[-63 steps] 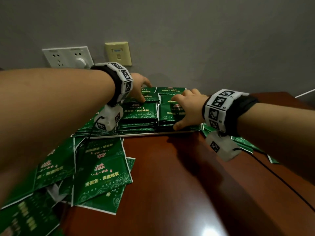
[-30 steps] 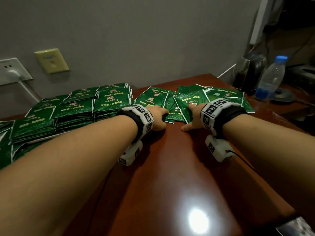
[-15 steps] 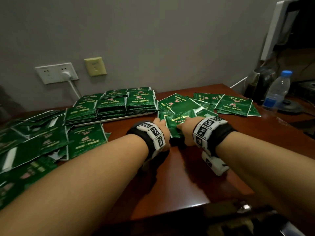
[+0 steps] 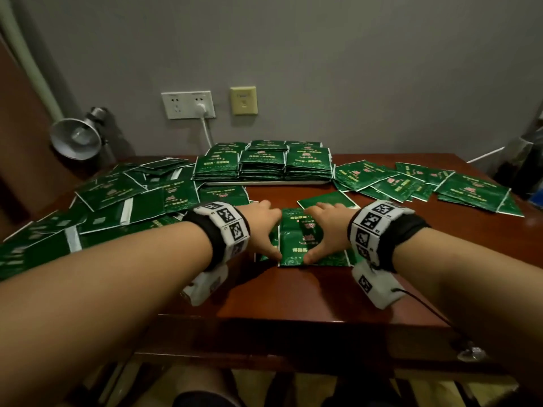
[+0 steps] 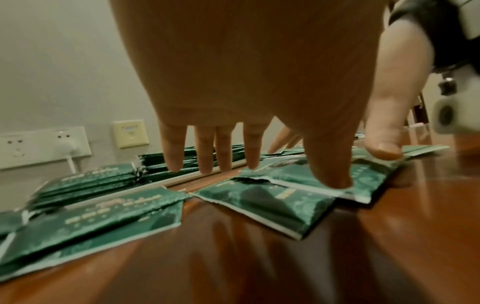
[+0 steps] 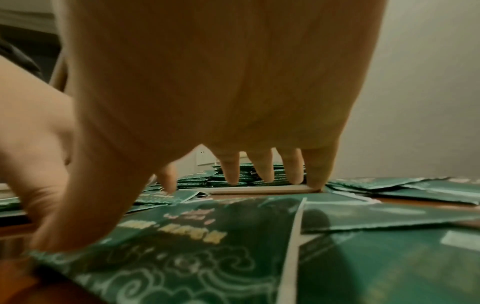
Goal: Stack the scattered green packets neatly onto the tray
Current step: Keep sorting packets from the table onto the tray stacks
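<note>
A small pile of green packets (image 4: 299, 240) lies near the front middle of the brown table. My left hand (image 4: 266, 230) flanks its left side and my right hand (image 4: 321, 230) its right, fingers straight, with both thumbs at the near edge. In the left wrist view the left thumb tip touches a packet (image 5: 363, 181). In the right wrist view the right thumb presses the top packet (image 6: 207, 236). The white tray (image 4: 282, 182) stands at the back with three neat packet stacks (image 4: 263, 163). Loose packets are spread out on the left (image 4: 117, 201) and right (image 4: 426, 183).
A metal lamp (image 4: 76, 139) stands at the back left. A wall socket (image 4: 188, 104) with a plugged-in white cable is behind the tray. Dark objects (image 4: 526, 171) stand at the table's far right. The table's front edge (image 4: 293, 320) is just below my wrists.
Both hands came from the tray to the right-hand scatter, then drew several packets back towards the near middle. The packets now sit between the two hands.
</note>
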{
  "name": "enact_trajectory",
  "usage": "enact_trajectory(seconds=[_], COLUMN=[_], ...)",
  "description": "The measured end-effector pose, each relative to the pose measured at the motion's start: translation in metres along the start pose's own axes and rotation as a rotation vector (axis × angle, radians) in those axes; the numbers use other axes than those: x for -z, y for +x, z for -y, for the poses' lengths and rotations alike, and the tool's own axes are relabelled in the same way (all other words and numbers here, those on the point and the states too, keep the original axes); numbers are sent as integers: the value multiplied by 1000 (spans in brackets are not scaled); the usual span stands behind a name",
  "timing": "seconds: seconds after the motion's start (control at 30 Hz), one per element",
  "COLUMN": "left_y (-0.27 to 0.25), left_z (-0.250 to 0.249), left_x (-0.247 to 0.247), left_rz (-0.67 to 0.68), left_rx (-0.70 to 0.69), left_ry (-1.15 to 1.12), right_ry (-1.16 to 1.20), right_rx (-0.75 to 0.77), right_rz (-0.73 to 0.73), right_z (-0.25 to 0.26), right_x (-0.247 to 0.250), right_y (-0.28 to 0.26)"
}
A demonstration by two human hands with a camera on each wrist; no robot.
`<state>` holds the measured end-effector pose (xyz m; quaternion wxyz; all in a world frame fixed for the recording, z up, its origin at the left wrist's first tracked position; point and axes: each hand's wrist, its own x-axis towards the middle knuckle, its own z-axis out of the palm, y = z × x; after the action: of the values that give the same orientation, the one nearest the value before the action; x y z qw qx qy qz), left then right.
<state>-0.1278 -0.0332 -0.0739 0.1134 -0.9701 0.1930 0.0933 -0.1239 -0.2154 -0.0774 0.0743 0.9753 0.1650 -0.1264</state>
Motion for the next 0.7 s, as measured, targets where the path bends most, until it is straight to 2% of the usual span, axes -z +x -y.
enact_trajectory(seconds=[0.1, 0.23, 0.37, 0.47, 0.7], left_y=[12, 20, 28, 35, 40], left_z=[4, 14, 23, 27, 28], left_x=[-10, -17, -18, -18, -13], left_rz=[8, 98, 5, -36, -206], left_rx=[40, 74, 59, 64, 88], left_ry=[-195, -423, -329, -257, -358], right_ry=[65, 73, -7, 90, 146], right_rx=[11, -6, -57, -53, -100], right_rz=[35, 33, -30, -77, -362], right_z=[-1, -7, -9, -9, -20], right_x=[-6, -7, -2, 4, 26], right_y=[12, 22, 30, 33, 31])
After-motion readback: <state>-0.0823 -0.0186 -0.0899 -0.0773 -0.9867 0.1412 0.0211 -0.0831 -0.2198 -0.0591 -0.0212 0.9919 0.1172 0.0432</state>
